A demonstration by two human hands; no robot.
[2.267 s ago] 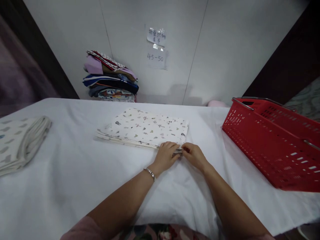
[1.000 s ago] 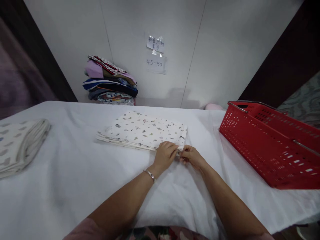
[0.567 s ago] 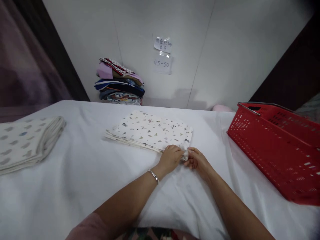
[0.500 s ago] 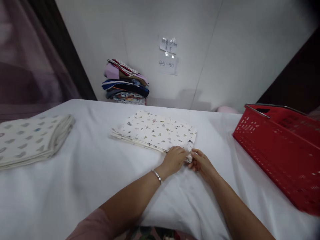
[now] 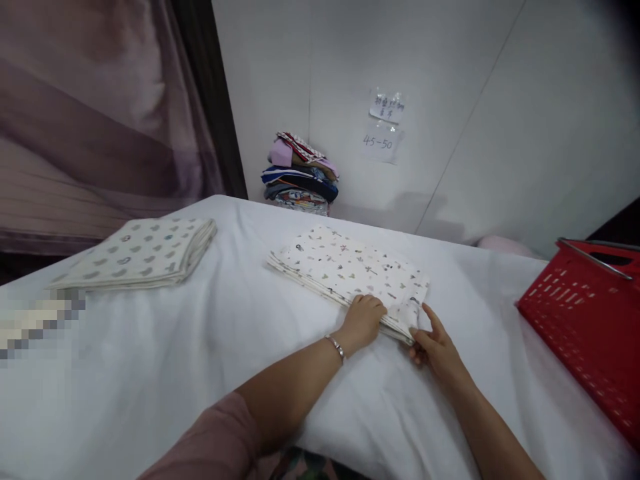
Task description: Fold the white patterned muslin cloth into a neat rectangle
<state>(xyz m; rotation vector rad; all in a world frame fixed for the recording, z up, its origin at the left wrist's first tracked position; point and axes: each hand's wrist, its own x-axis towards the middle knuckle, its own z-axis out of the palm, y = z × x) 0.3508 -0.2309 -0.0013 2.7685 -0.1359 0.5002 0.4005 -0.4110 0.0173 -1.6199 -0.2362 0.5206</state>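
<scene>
A folded white cloth (image 5: 350, 263) with a small scattered print lies in the middle of the table, its layered edge facing me. My left hand (image 5: 364, 321), below a silver bracelet, is closed over that front edge near the right end. At the front right corner, my right hand (image 5: 441, 350) pinches the cloth with the thumb on top and the lower fingers curled beneath. Its index finger reaches up along the right side. The layers between my two hands are slightly parted. Parts of my left fingers are hidden by the hand itself.
A second folded cloth (image 5: 145, 250) with grey shapes lies on the left of the white-covered table (image 5: 240, 400). The red basket (image 5: 590, 333) with a metal handle stands at right. Behind the table are a clothes stack (image 5: 300, 177) and a wall with paper signs (image 5: 381, 143).
The view has swung left, so everything sits further right in the picture. The cloth's bunched right front corner now lies flatter, and my right index finger has straightened.
</scene>
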